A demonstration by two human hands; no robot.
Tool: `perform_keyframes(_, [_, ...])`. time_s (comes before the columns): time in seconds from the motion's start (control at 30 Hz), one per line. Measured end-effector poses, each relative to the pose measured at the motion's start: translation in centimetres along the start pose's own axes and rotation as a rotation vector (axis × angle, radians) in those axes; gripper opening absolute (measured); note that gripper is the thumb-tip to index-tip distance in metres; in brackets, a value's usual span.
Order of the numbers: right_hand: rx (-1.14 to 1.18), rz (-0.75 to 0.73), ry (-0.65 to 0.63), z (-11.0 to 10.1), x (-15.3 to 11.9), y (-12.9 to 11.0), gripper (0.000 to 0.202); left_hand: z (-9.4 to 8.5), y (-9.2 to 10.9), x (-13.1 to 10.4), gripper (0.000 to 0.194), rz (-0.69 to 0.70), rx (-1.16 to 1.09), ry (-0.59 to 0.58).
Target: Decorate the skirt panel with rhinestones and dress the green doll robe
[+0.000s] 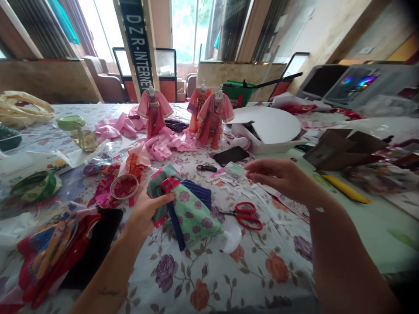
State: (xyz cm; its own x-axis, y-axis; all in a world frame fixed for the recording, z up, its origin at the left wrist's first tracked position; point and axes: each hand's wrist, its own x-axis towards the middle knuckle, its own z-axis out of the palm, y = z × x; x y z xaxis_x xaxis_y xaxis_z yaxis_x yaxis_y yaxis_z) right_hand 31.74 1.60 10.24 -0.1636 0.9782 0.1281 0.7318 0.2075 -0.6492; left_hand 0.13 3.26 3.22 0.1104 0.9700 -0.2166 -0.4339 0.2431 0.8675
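My left hand (pixel 147 207) grips a small doll-sized garment (pixel 196 209) of pale green cloth with purple flowers, navy pinstripe and red-pink trim. A white, rounded piece (pixel 231 237) lies at the garment's lower right end. Over a pile of thin white strips (pixel 235 185), my right hand (pixel 275 174) has its fingertips drawn together at the edge of a small clear packet (pixel 235 170). Whatever is between those fingertips is too small to make out. Red-handled scissors (pixel 247 215) lie on the flowered tablecloth (pixel 212 283), between the garment and my right forearm.
Several dressed doll-sized figures (pixel 155 111) stand behind pink cloth (pixel 170 141). A dark phone (pixel 231 155) and a small dark object (pixel 207 168) lie mid-table. A clear round container (pixel 124 186) sits left, a white round-topped object (pixel 271 124) back right, a yellow cutter-like object (pixel 347 188) right.
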Motion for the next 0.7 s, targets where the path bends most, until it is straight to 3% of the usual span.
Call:
perform_keyframes(0.1, [0.016, 0.142, 0.123, 0.5, -2.9, 4.7, 0.038, -0.5, 0.7, 0.1, 0.072, -0.014, 0.028, 0.020])
perform_keyframes(0.2, [-0.130, 0.178, 0.110, 2.3, -3.5, 6.7, 0.032, -1.0, 1.1, 0.2, 0.070, -0.002, 0.043, 0.037])
perform_keyframes(0.33, [-0.350, 0.093, -0.009, 5.2, -1.2, 6.4, 0.017, -0.9, 0.7, 0.3, 0.077, -0.025, 0.052, 0.037])
perform_keyframes(0.53, [-0.579, 0.121, 0.072, 7.7, 3.1, 6.3, 0.017, 0.0, -0.5, 0.1, 0.077, -0.050, 0.037, 0.007])
perform_keyframes(0.7, [-0.724, 0.085, 0.061, 9.0, 4.3, 6.6, 0.016, 0.0, -1.1, 0.3, 0.076, -0.059, 0.030, 0.010])
